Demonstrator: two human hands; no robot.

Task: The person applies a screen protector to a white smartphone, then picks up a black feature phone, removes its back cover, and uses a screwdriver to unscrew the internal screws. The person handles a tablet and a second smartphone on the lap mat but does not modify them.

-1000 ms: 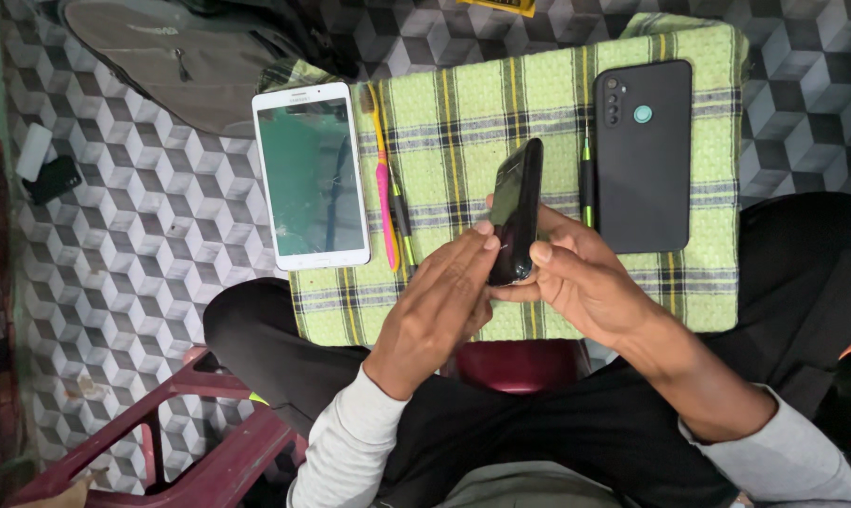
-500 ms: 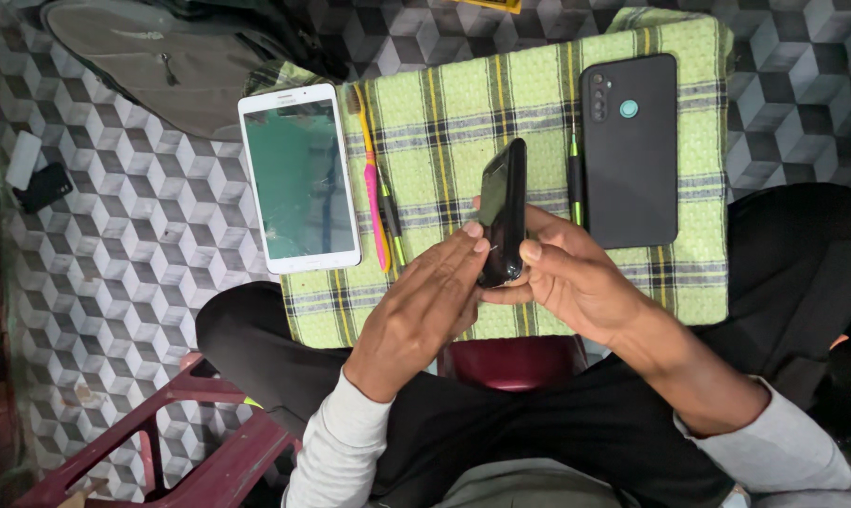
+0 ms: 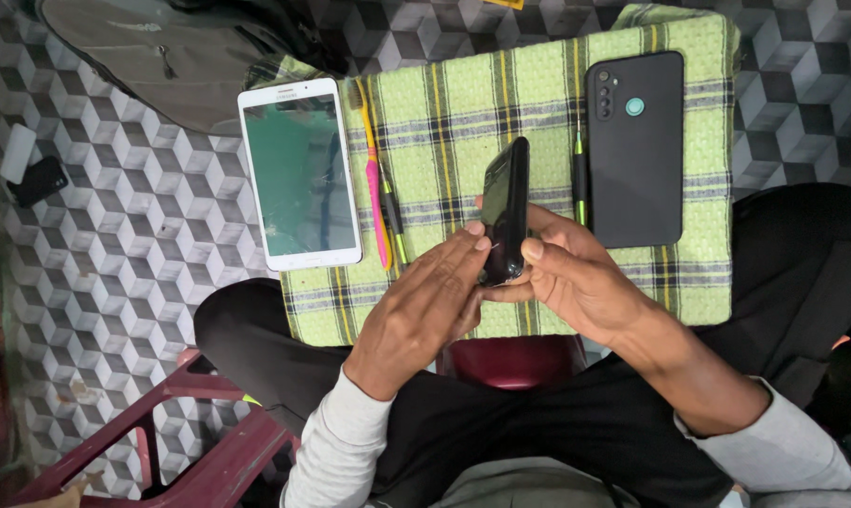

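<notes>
**Dark phone held on edge between both hands**

The black phone (image 3: pixel 505 209) stands on its long edge above the green checked cloth (image 3: pixel 444 122), long axis pointing away from the person. The right hand (image 3: pixel 576 277) clasps its lower end, thumb closed on the near face. The left hand (image 3: pixel 425 310) presses extended fingertips against the opposite face. A white tablet (image 3: pixel 299 174) lies left, a second phone (image 3: pixel 635 146) right

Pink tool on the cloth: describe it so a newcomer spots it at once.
Find the green checked cloth on the patterned floor. Along its left edge, just right of the white tablet, lies the pink tool. It is the only pink thing; the slimmer yellow-green tool beside it is darker.
</notes>
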